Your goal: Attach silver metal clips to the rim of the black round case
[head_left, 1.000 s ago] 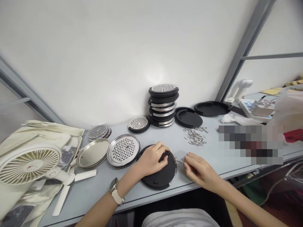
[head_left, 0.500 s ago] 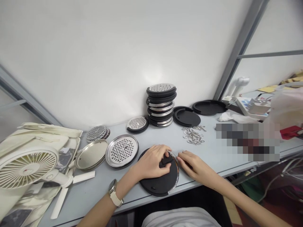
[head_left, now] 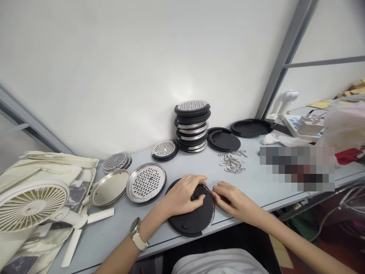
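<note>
Near the table's front edge lies a black round holder (head_left: 194,222), a metal rim showing along its right side. My left hand (head_left: 184,196) rests over it, thumb and fingers curled onto its raised middle; part of the holder is hidden beneath that hand. A thin metal wire clip (head_left: 208,188) slants across the holder's upper right edge. My right hand (head_left: 232,198) pinches the clip's lower end between thumb and forefinger. Several similar wire clips (head_left: 232,163) lie in a loose pile behind my right hand.
At the back stands a tall stack of black holders and metal discs (head_left: 192,129). Black trays (head_left: 252,127) lie to its right. Left are a perforated grater disc (head_left: 146,182), plain metal discs (head_left: 110,188) and a white fan (head_left: 34,207). A plastic bag (head_left: 342,125) sits right.
The clip has turned slightly at the holder's edge, and the fingers of my right hand have shifted a little with it. My left hand stays on the holder.
</note>
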`<state>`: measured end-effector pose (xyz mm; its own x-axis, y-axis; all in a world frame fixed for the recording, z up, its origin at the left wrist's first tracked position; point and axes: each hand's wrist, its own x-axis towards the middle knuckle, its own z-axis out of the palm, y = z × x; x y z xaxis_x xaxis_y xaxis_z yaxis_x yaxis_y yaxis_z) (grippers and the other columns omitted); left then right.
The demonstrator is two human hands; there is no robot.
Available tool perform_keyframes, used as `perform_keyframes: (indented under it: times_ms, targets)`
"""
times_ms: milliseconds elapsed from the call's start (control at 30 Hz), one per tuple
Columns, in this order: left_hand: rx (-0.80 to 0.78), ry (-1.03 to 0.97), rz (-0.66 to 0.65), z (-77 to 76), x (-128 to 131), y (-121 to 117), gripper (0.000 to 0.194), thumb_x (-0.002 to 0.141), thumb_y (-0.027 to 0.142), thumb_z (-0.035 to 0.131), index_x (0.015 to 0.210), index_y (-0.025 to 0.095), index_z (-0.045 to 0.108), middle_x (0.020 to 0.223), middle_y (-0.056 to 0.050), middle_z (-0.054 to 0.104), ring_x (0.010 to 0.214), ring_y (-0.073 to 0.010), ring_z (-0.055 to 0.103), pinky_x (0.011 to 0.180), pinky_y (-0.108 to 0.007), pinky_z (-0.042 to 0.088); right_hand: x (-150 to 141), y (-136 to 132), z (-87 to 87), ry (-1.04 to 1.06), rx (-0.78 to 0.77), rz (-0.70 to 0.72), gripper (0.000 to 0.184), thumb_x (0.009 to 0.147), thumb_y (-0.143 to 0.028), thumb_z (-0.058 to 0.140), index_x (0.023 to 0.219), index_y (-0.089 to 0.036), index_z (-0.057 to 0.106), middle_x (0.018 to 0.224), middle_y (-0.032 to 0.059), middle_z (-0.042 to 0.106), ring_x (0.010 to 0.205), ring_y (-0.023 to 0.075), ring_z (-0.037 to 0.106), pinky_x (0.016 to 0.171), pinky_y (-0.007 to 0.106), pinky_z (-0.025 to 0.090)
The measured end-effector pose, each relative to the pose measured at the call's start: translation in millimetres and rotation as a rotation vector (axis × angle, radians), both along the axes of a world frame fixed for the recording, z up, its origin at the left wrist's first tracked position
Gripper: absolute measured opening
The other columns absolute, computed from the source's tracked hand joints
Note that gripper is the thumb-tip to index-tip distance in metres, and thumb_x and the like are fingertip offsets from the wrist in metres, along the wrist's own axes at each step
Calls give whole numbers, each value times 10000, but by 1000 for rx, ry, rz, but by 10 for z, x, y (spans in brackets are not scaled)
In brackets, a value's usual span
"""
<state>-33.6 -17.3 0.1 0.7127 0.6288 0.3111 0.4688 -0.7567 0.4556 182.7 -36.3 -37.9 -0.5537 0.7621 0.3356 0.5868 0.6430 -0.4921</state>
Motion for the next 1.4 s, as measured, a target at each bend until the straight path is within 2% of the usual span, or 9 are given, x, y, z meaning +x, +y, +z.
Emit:
perform_keyframes:
  times_ms: [200, 433, 800, 1100, 1267, 1400]
  targets:
    - [-39, -5, -27, 37, 5, -8, 458, 843, 140, 541, 1277, 216, 415, 1160, -50, 604, 1115, -193, 534, 1004, -364, 419, 7, -13, 10, -4, 0, 25, 299, 978, -213, 360, 687, -203, 432, 647, 7, 486, 655, 166, 476, 616, 277, 385]
    - [-15, 25, -20, 29, 10, -5, 444, 845, 147, 529, 1275, 201, 436, 1234, -74, 562, 1166, -203, 507, 1039, -382, 406, -3, -9, 2, 14, -17, 6, 295, 976, -216, 369, 687, -204, 424, 649, 3, 484, 629, 156, 473, 598, 269, 390]
    - [-31, 29, -63, 54, 19, -3, 406, 855, 125, 510, 1249, 217, 468, 1174, -65, 593, 1119, -208, 527, 1001, -381, 424, 9, -9, 8, 77, -78, -22, 193, 963, -299, 444, 802, -201, 488, 719, 16, 568, 649, 155, 527, 601, 265, 429]
    - [-8, 57, -78, 72, 28, -11, 369, 872, 122, 498, 1228, 219, 490, 1138, -50, 609, 1095, -197, 524, 999, -365, 409, 4, -7, 10, 130, -119, 5, 172, 972, -254, 379, 830, -202, 463, 762, 15, 561, 667, 145, 519, 622, 265, 425]
    - [-4, 73, -73, 70, 27, -7, 347, 871, 134, 489, 1208, 215, 501, 1110, -57, 608, 1082, -205, 530, 993, -371, 410, 42, 9, 25, 315, -227, -77, 226, 987, -345, 373, 829, -213, 466, 672, -19, 551, 605, 136, 519, 604, 262, 439]
    - [-1, 77, -71, 49, 24, 3, 336, 873, 142, 484, 1202, 207, 501, 1093, -61, 611, 1073, -208, 533, 991, -374, 409, 73, 58, 23, 512, -372, -50, 262, 972, -438, 402, 855, -214, 471, 752, 27, 660, 752, 184, 635, 764, 335, 501]
